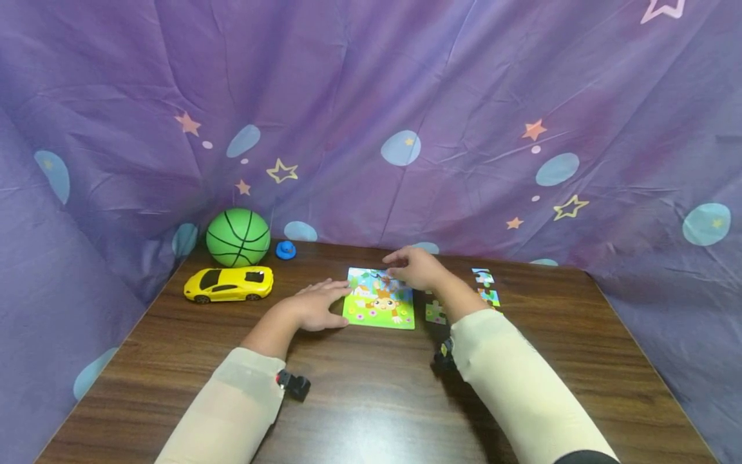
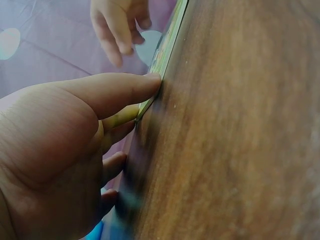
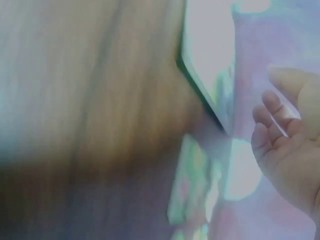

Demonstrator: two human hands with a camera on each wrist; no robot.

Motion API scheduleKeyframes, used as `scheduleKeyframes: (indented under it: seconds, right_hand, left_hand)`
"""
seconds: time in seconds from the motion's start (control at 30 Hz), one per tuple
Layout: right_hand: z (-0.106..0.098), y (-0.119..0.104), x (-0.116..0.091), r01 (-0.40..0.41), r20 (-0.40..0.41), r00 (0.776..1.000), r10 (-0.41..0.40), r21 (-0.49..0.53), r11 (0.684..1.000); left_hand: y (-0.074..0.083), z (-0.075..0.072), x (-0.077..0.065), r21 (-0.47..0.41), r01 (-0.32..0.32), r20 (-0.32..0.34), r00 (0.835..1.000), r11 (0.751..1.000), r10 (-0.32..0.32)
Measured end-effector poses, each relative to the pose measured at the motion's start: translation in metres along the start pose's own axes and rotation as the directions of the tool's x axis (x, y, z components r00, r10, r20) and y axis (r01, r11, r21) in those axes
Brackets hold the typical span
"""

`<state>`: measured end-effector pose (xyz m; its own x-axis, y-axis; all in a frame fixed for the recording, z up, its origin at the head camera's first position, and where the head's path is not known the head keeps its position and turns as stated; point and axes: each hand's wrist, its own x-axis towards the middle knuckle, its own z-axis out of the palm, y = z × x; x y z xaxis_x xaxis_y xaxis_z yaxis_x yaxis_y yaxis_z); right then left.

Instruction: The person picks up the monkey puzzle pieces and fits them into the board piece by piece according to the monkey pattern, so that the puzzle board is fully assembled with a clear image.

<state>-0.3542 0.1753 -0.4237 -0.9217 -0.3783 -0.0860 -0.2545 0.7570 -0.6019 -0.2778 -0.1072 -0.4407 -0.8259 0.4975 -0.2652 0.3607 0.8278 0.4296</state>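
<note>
A square jigsaw puzzle (image 1: pixel 371 312) with a monkey on green grass lies flat on the wooden table. My left hand (image 1: pixel 317 306) rests at its left side, the thumb touching the near left corner and the other fingers stretched along the edge. In the left wrist view the thumb (image 2: pixel 120 90) lies against the thin board edge. Over the puzzle's far right part is my right hand (image 1: pixel 420 267), its fingers loosely bent. The right wrist view shows no piece between the fingers of the right hand (image 3: pixel 290 130).
Right of the puzzle lie loose jigsaw pieces (image 1: pixel 435 313), partly hidden by the right forearm, and more pieces (image 1: pixel 482 276) beyond it. At the left stand a yellow toy car (image 1: pixel 228 284), a green ball (image 1: pixel 238 237) and a small blue rubber duck (image 1: pixel 286 251). A purple curtain (image 1: pixel 348 96) hangs behind.
</note>
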Motion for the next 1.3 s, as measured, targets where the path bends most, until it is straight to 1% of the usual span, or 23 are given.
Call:
scheduleKeyframes:
  seconds: [0.1,0.2,0.37,0.53,0.6,0.7,0.77,0.9,1.0,1.17,1.3]
  right_hand:
    - [-0.018,0.009,-0.01,0.025,-0.057,0.998,-0.026,-0.026,0.999]
    - [-0.034,0.02,-0.02,0.03,-0.109,0.993,-0.034,-0.042,0.999]
    - [-0.057,0.046,-0.036,0.014,-0.176,0.984,-0.022,-0.049,0.999]
    - [-0.075,0.081,-0.05,-0.043,-0.215,0.976,0.027,-0.069,0.997]
    - [-0.081,0.093,-0.054,-0.082,-0.228,0.971,0.071,-0.037,0.996]
    - [-0.088,0.11,-0.061,-0.117,-0.248,0.962,0.114,0.005,0.993]
    - [-0.09,0.121,-0.064,-0.141,-0.26,0.956,0.138,0.009,0.99]
    - [-0.092,0.142,-0.069,-0.176,-0.263,0.951,0.165,-0.02,0.984]
    - [-0.093,0.153,-0.071,-0.191,-0.242,0.953,0.182,-0.013,0.982]
    - [-0.092,0.163,-0.072,-0.214,-0.191,0.959,0.21,0.001,0.977]
    - [-0.092,0.168,-0.071,-0.221,-0.176,0.959,0.221,0.019,0.975]
  left_hand:
    - [0.0,0.0,0.0,0.003,0.001,-0.002,1.0,1.0,-0.001]
    - [0.0,-0.001,0.0,0.004,0.003,-0.005,1.0,1.0,-0.003]
    - [0.0,-0.002,0.0,-0.001,0.009,-0.007,1.0,1.0,-0.009]
    - [0.0,-0.001,0.0,0.0,0.002,-0.011,1.0,1.0,-0.002]
    - [0.0,0.0,0.0,0.0,0.002,-0.012,1.0,1.0,-0.002]
    - [-0.001,0.001,0.0,-0.003,0.003,-0.016,1.0,1.0,-0.003]
    - [-0.002,0.002,0.001,-0.002,0.004,-0.019,1.0,1.0,-0.004]
    - [-0.003,0.004,0.002,0.001,0.004,-0.019,1.0,1.0,-0.004]
    - [-0.003,0.004,0.002,0.002,0.005,-0.017,1.0,1.0,-0.005]
    - [-0.002,0.004,0.002,0.005,0.007,-0.014,1.0,1.0,-0.007]
    - [-0.001,0.003,0.002,0.004,0.012,-0.009,1.0,1.0,-0.012]
